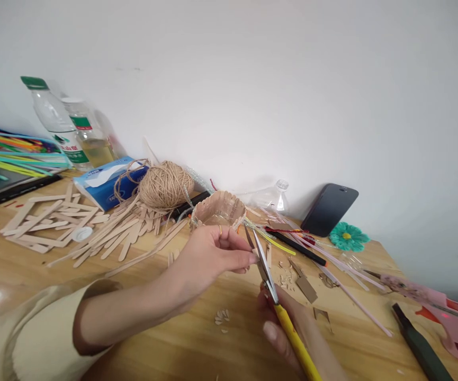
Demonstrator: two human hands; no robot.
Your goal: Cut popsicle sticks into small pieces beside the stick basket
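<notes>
My left hand is closed in a pinch on a small pale piece, mostly hidden by the fingertips; it looks like craft stick. In my right hand is a pair of scissors with yellow handles, blades pointing up and slightly parted beside the left fingertips. On the table below lie small petal-shaped cut bits. Just beyond my left hand stands a round holder walled with craft sticks. Right of the blades are shavings and a brown cardboard scrap.
Loose craft sticks, a twine ball, a blue tissue pack and bottles fill the left. To the right are a phone, a teal flower, a pink glue gun and a dark-handled tool.
</notes>
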